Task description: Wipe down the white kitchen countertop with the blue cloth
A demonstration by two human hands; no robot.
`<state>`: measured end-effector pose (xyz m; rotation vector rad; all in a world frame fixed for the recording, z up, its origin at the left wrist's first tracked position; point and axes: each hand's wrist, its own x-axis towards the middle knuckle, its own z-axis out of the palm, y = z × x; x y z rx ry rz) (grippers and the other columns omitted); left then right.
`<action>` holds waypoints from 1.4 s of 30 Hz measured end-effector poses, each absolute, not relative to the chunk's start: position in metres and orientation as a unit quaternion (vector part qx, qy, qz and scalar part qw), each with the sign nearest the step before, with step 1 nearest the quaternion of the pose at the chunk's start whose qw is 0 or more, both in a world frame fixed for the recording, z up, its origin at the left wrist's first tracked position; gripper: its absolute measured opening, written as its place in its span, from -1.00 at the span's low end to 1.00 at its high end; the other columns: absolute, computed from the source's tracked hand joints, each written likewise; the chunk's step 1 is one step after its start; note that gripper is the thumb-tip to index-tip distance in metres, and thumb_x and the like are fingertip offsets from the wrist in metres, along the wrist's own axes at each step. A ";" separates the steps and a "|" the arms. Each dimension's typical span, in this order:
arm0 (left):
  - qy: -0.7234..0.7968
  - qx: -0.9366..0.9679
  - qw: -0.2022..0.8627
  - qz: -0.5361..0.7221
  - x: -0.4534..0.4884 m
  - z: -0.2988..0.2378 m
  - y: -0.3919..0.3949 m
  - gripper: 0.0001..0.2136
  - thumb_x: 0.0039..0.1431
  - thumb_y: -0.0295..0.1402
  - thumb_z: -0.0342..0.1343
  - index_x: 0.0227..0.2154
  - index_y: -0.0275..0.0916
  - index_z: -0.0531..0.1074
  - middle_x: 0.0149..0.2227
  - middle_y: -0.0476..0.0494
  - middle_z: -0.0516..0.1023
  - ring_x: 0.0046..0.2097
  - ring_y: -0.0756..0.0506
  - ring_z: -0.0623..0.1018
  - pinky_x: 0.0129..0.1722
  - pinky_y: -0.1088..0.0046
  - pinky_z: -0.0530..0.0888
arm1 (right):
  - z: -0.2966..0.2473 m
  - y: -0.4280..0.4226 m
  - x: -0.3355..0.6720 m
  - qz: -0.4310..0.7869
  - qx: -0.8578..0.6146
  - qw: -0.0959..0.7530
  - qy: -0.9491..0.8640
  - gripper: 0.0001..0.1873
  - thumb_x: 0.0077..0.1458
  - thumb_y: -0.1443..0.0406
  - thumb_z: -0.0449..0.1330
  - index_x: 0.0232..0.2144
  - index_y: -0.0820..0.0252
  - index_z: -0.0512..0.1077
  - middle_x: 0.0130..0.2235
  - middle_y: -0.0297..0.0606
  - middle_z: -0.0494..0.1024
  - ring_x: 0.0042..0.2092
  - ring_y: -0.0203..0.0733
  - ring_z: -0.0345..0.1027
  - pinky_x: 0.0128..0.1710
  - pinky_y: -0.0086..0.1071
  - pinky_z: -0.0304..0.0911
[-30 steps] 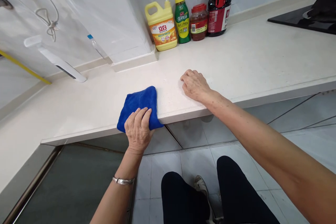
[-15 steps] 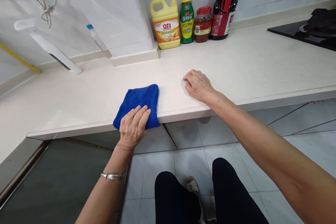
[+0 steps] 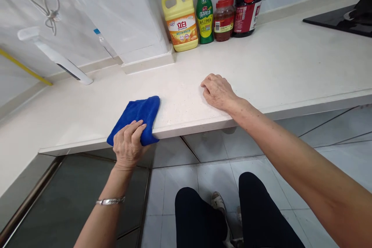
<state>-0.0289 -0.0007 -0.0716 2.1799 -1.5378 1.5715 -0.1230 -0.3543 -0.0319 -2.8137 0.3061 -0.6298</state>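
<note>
A folded blue cloth [image 3: 138, 114] lies on the front edge of the cream countertop [image 3: 261, 69]. My left hand [image 3: 128, 147] presses down on the cloth's near end, its fingers curled over the counter edge. A silver bracelet sits on that wrist. My right hand [image 3: 216, 91] rests on the counter to the right of the cloth, fingers curled under, holding nothing.
At the back stand a yellow dish soap bottle [image 3: 180, 21], a green bottle [image 3: 204, 13], a red-lidded jar [image 3: 223, 19] and a dark soy sauce bottle [image 3: 248, 2]. A black cooktop [image 3: 340, 21] lies far right. A white handle [image 3: 55, 57] leans at left. My legs stand on tiled floor below.
My left hand has slid the blue cloth to the left along the counter's front edge. My right hand has stayed in place.
</note>
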 end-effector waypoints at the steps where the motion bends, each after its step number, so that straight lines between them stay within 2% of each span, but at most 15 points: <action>1: -0.487 0.714 0.026 0.502 -0.031 -0.073 -0.002 -0.42 0.15 -0.19 0.32 0.19 -0.19 0.30 0.04 -0.28 0.57 0.06 -0.29 0.55 0.01 0.20 0.40 | -0.032 -0.353 -0.122 -0.216 -0.964 0.116 0.108 -0.61 0.18 0.41 -0.05 -0.06 0.30 0.49 0.06 0.03 0.45 0.04 0.11 0.24 0.02 -0.05 0.17; 7: -0.425 0.749 0.057 0.505 -0.047 -0.080 -0.019 -0.40 0.09 -0.14 0.34 0.15 -0.18 0.31 0.04 -0.32 0.55 0.05 -0.34 0.54 0.02 0.14 0.37 | -0.035 -0.350 -0.117 -0.234 -0.961 0.102 0.108 -0.64 0.19 0.40 -0.03 -0.07 0.28 0.50 0.04 0.04 0.44 0.03 0.15 0.21 -0.01 -0.03 0.15; 15: -0.376 0.762 0.105 0.517 -0.066 -0.090 -0.050 -0.32 0.02 -0.11 0.38 0.16 -0.21 0.29 0.05 -0.43 0.49 0.12 -0.46 0.47 0.07 -0.06 0.34 | -0.036 -0.351 -0.116 -0.240 -0.959 0.105 0.108 -0.65 0.21 0.37 -0.02 -0.08 0.27 0.51 0.01 0.05 0.44 0.02 0.16 0.22 -0.01 -0.02 0.16; 21: -0.372 0.764 0.111 0.516 -0.081 -0.096 -0.073 -0.25 0.00 -0.09 0.39 0.20 -0.30 0.25 0.06 -0.47 0.44 0.15 -0.45 0.42 0.17 -0.12 0.30 | -0.032 -0.350 -0.117 -0.227 -0.962 0.108 0.107 -0.64 0.17 0.42 -0.02 -0.09 0.29 0.51 0.02 0.06 0.43 0.02 0.16 0.21 -0.02 -0.04 0.13; 29: -0.416 0.740 0.130 0.512 -0.063 -0.109 -0.061 -0.33 0.16 -0.17 0.26 0.28 -0.22 0.19 0.08 -0.40 0.44 0.18 -0.39 0.39 0.22 -0.06 0.19 | -0.038 -0.354 -0.121 -0.240 -0.960 0.111 0.096 -0.61 0.22 0.40 -0.05 -0.05 0.27 0.50 0.02 0.03 0.45 0.00 0.12 0.22 -0.02 -0.06 0.16; 36: -0.456 0.701 0.081 0.543 -0.054 -0.100 -0.050 -0.42 0.20 -0.27 0.22 0.26 -0.21 0.25 0.03 -0.32 0.54 0.12 -0.29 0.49 0.14 0.12 0.30 | -0.037 -0.359 -0.125 -0.230 -0.962 0.118 0.089 -0.58 0.17 0.40 -0.05 -0.04 0.25 0.51 0.04 0.00 0.48 0.03 0.11 0.26 0.03 -0.07 0.23; 42: -0.472 0.691 0.061 0.545 -0.042 -0.094 -0.029 -0.45 0.22 -0.29 0.22 0.26 -0.18 0.25 0.01 -0.26 0.58 0.09 -0.24 0.52 0.13 0.18 0.34 | -0.037 -0.361 -0.125 -0.239 -0.959 0.128 0.081 -0.58 0.15 0.40 -0.03 -0.04 0.21 0.52 0.05 0.01 0.49 0.05 0.13 0.29 0.04 0.00 0.26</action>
